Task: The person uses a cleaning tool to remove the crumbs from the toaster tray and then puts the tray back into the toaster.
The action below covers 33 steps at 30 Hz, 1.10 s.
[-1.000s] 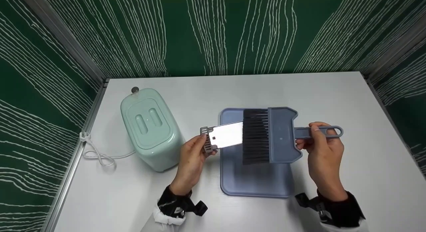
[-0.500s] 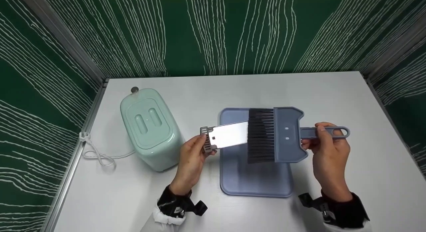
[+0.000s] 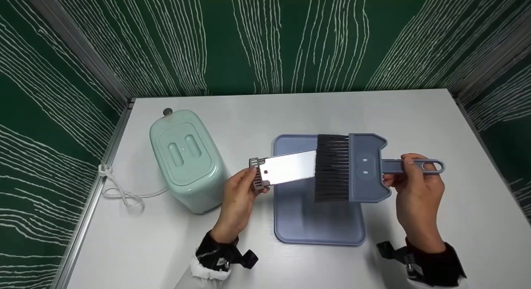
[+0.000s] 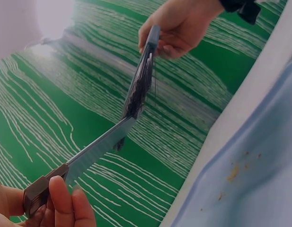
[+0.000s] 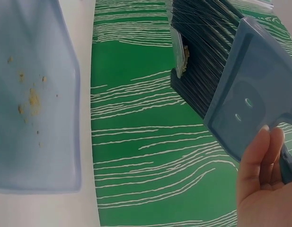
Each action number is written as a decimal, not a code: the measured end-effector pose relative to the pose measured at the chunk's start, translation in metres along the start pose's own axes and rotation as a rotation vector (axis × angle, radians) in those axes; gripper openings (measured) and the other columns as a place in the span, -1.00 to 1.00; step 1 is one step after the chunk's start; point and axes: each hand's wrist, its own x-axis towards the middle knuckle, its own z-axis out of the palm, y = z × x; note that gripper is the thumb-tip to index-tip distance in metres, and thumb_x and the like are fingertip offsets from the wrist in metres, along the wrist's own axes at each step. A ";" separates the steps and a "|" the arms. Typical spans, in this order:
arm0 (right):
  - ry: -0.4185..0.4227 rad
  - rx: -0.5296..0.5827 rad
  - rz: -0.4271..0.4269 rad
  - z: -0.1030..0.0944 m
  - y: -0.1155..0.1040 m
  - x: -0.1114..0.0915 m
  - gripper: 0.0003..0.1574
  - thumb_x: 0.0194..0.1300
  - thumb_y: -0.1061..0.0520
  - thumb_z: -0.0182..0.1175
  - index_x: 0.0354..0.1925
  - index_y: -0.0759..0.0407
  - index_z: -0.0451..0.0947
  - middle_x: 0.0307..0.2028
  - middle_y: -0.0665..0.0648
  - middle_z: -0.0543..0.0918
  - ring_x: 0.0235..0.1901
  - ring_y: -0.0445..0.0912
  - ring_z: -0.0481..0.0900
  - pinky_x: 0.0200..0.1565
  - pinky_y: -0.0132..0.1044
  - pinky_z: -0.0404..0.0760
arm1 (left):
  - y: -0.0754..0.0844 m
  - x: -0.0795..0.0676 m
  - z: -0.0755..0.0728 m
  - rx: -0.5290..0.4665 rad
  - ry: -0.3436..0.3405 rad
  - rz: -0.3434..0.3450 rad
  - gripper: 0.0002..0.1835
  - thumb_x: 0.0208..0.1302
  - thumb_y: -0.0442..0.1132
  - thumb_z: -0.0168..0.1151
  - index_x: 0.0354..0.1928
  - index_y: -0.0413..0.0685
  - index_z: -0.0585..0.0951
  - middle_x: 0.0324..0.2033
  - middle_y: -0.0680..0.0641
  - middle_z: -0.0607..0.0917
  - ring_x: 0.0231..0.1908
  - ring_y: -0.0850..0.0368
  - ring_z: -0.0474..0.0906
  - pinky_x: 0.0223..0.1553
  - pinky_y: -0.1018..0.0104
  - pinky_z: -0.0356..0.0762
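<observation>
My left hand [image 3: 239,195] pinches the grey-brown slotted end of a shiny metal crumb tray [image 3: 290,167]. In my right hand [image 3: 419,193] is the handle of a blue hand brush [image 3: 367,168] with black bristles [image 3: 332,168]. The bristles touch the far end of the crumb tray, which tilts upward toward them in the left wrist view. Some yellowish crumbs [image 5: 185,59] show at that end in the right wrist view. Below both lies a shallow blue tray [image 3: 319,235] with scattered crumbs [image 5: 34,97] on it.
A mint-green toaster [image 3: 186,156], its two top slots covered by a lid, stands on the left of the white table [image 3: 232,119]. Its white cord [image 3: 128,195] lies looped toward the left edge. Green patterned panels [image 3: 257,44] surround the table.
My right hand has drawn the brush steadily to the right along the crumb tray, uncovering more of the metal. The left hand and the crumb tray have stayed nearly still.
</observation>
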 end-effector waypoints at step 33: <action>0.111 0.163 -0.028 -0.019 -0.014 0.009 -0.80 0.53 0.30 0.16 -0.12 0.50 0.44 -0.53 0.31 0.63 -0.68 0.00 0.55 -0.56 -0.34 0.60 | 0.003 -0.001 0.000 -0.033 0.017 -0.006 -0.62 0.65 -0.28 0.01 0.16 -0.56 0.54 -0.19 -0.18 0.72 -0.33 0.14 0.61 -0.25 0.38 0.65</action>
